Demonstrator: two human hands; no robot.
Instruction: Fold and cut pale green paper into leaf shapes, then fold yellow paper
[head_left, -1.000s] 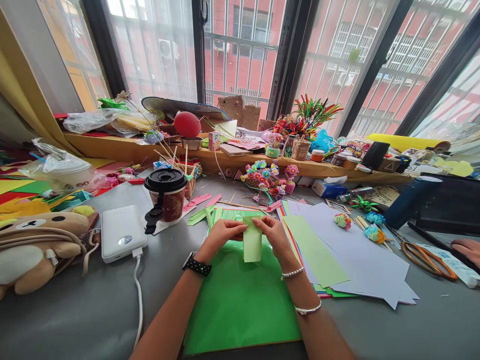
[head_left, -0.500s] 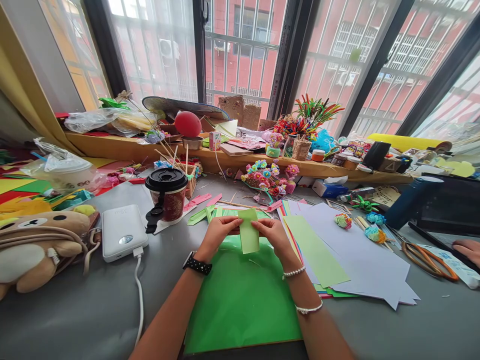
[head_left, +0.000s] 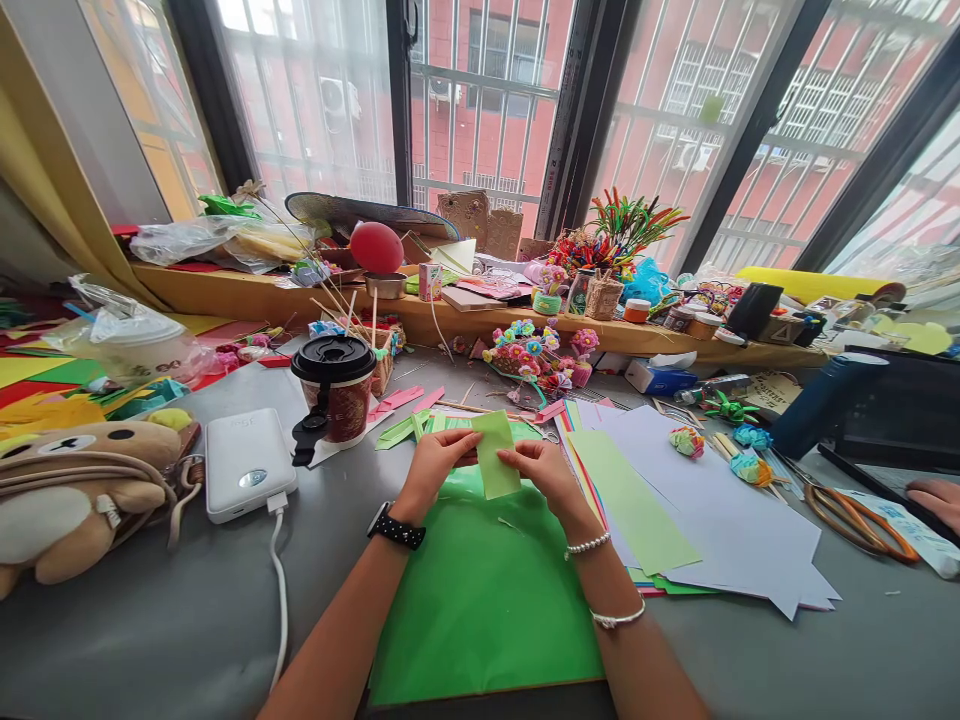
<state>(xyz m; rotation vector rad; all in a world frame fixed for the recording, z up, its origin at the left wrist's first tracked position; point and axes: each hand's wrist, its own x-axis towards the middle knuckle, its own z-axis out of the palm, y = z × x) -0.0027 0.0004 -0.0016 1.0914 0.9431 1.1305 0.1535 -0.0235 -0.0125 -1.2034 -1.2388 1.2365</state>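
Observation:
A small light green paper strip (head_left: 496, 454) is pinched between both my hands above a large bright green sheet (head_left: 480, 600) on the grey table. My left hand (head_left: 435, 467), a black watch on its wrist, grips the strip's left edge with closed fingers. My right hand (head_left: 546, 470), with bead bracelets on the wrist, holds its right edge the same way. The strip stands nearly upright, tilted slightly left at the top.
A lidded coffee cup (head_left: 334, 387) and a white power bank (head_left: 246, 462) with its cable lie to the left, beside a plush bear bag (head_left: 71, 480). White and coloured sheets (head_left: 705, 500) and orange scissors (head_left: 855, 515) lie right. Another person's hand (head_left: 934, 497) rests far right. Craft clutter fills the sill.
Both hands have lifted the paper strip slightly up and away from me, and the strip has tilted a little to the left. Nothing else has moved.

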